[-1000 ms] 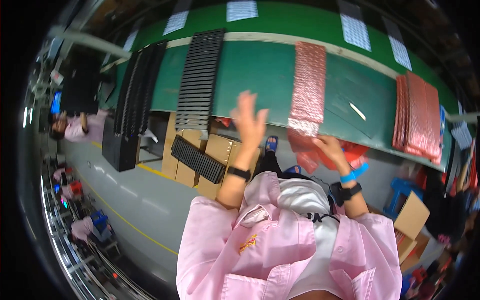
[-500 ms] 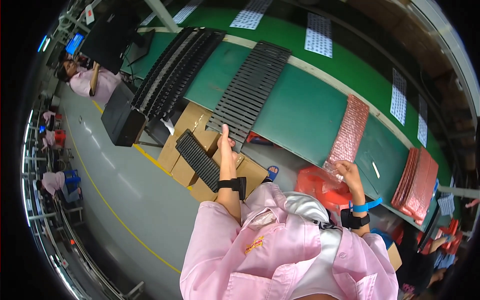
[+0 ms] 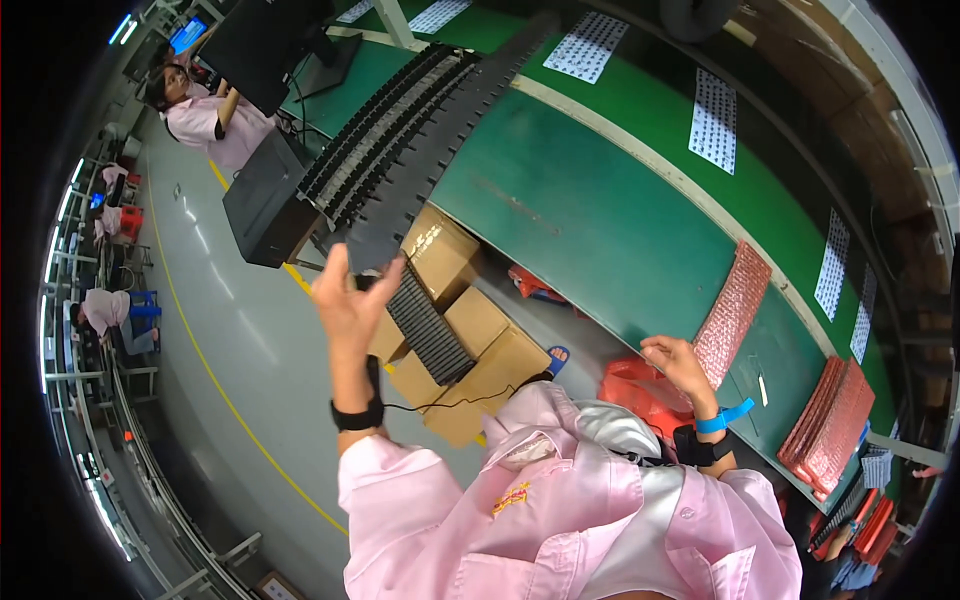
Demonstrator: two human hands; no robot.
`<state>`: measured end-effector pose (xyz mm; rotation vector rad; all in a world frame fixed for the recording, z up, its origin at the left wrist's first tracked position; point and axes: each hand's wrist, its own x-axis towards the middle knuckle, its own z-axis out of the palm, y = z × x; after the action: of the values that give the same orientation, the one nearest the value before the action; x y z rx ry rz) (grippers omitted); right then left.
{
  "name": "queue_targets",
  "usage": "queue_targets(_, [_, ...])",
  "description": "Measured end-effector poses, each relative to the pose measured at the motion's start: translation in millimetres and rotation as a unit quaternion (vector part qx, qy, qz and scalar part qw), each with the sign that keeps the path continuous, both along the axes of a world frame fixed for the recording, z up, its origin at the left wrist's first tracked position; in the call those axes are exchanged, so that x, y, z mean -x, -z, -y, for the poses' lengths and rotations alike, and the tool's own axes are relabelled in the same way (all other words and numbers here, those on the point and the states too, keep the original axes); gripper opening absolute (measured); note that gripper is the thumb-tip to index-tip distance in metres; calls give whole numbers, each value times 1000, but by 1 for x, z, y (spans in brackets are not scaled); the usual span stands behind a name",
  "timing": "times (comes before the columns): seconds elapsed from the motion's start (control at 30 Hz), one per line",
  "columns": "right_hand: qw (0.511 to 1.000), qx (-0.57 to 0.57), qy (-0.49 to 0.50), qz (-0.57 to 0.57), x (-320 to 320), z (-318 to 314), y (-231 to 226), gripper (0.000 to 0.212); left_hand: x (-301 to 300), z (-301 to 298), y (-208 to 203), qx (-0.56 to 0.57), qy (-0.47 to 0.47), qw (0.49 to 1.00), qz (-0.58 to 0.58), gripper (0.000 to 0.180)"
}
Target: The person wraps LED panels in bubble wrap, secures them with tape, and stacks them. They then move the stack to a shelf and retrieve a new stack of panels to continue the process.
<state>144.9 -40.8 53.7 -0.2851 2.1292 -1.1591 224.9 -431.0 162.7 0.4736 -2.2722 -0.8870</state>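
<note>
Toward the left part of the green bench, alongside and apparently partly over some ribbed black panels, a long dark notched panel, slanting, with far end blurred and near end jutting past the bench edge, close to the left hand. Grip wide there, thumb and forefinger well spread, nothing seen pinched between; cannot tell whether touching the near end with the other fingers or bearing any weight. Right hand well apart, fingers curled to a narrow shape just beside a pink bubble-wrap sleeve; cannot tell whether pinching the film. As for handling, probably light for such length, thin and moulded-looking, fairly stiff across but likely to flex or twist if lifted by one end alone. Probably smooth and a little slippery on the flat face, with small teeth along the edge apt to snag on a neighbour or chip under a hard squeeze. Best taken by both long edges near the middle, or by one end with a palm beneath, clear of the teeth. Sleeve, by contrast, likely soft and almost weightless, better pinched by a corner.
</note>
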Motion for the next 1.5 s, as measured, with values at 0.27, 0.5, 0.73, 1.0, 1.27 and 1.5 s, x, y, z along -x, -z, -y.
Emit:
queue_targets(0.27, [1000,11,-19,7,-6,10,21,23,39,122,4,436,87,895,38,27])
queue_targets(0.5, [994,-40,-99,-2,-16,28,11,22,50,162,27,475,105,868,99,25])
queue_targets(0.73, [992,-66,-108,3,-14,46,12,22,51,168,32,489,105,862,75,24])
queue_targets(1.0, [988,-84,-133,0,-16,47,13,24,46,178,48,396,84,910,84,23])
queue_targets(1.27, [987,-63,-147,-29,-21,47,26,22,43,199,65,389,67,915,81,36])
queue_targets(1.5, [995,-49,-87,14,-31,35,17,17,39,214,93,425,32,889,166,39])
